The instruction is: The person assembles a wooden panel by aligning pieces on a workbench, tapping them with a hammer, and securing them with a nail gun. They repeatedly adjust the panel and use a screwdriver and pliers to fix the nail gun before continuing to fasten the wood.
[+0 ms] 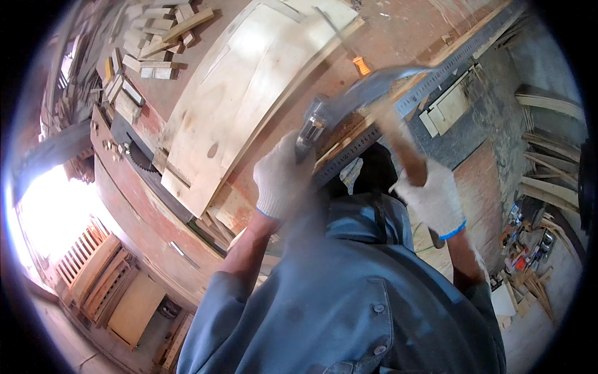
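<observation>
My left hand, in a white knit glove, is closed around a silver metal tool over the bench edge; its kind is not clear. A blurred blue-grey strip runs from beside it to the right. My right hand, gloved too, grips a wooden-handled tool. The far end of that tool is smeared by motion, so its head cannot be made out. Along the bench edge, between my hands, lies a long steel ruler. Beyond it is a thin tool with an orange handle.
Pale plywood covers part of the reddish bench. A toothed circular saw blade stands up from the table at left. Wood offcuts are heaped at the far left. A notched wooden piece and stacked boards lie to the right.
</observation>
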The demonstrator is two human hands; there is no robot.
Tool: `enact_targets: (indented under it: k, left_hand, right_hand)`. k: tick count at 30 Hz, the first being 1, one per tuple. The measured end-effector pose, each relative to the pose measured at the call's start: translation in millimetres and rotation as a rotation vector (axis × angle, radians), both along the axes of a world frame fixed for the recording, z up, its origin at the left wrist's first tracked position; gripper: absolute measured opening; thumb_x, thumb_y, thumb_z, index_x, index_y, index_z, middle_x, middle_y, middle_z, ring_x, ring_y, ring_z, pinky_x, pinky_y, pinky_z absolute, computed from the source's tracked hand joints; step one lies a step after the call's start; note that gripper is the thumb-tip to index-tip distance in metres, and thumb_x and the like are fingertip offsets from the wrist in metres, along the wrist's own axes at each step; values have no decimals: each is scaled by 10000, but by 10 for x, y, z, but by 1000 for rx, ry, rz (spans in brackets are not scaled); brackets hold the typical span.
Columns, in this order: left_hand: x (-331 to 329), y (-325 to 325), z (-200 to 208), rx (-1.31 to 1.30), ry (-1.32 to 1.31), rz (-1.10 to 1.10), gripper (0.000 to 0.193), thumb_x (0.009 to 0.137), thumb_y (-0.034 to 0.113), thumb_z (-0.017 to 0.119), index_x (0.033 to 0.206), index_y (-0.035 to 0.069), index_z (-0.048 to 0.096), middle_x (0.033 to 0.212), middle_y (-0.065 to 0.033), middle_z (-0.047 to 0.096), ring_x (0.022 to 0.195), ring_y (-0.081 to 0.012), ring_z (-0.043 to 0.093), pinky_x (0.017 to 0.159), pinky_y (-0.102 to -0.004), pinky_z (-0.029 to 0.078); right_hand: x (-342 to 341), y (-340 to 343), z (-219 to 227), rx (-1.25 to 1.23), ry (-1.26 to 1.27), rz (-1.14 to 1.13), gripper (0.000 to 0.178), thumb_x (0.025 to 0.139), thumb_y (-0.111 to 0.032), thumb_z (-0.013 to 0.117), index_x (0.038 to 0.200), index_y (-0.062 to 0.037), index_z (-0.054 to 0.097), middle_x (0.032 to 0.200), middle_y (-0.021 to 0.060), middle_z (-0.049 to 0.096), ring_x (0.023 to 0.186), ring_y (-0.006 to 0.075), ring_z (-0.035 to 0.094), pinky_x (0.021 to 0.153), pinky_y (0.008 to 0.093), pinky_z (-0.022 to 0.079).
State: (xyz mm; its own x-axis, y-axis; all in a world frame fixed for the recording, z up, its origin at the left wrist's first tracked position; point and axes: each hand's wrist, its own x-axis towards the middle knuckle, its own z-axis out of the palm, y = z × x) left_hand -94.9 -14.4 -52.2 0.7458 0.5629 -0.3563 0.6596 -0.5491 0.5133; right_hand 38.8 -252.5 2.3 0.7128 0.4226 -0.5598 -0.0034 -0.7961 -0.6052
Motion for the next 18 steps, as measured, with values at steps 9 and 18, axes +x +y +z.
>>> enact_targets:
  k: [9,18]
  left_hand:
    - [202,81,-68,50,-15,-68,352,867,301,773,1170,128,725,938,-167,749,861,-367,737,735,-455,572]
    - [298,-109,-139,134,76,98,288,846,284,760,1093,143,713,826,-163,728,788,-386,722,698,-496,553]
  right_hand:
    - [1403,-400,-865,-132,-69,26,465,826,-396,744,1046,13,716,823,175,741,845,377,740,756,447,568]
    - [3034,113,-735,-53,-494,138,404,918,-435,668,1094,-71,669,1005,242,697,986,426,675,841,515,534]
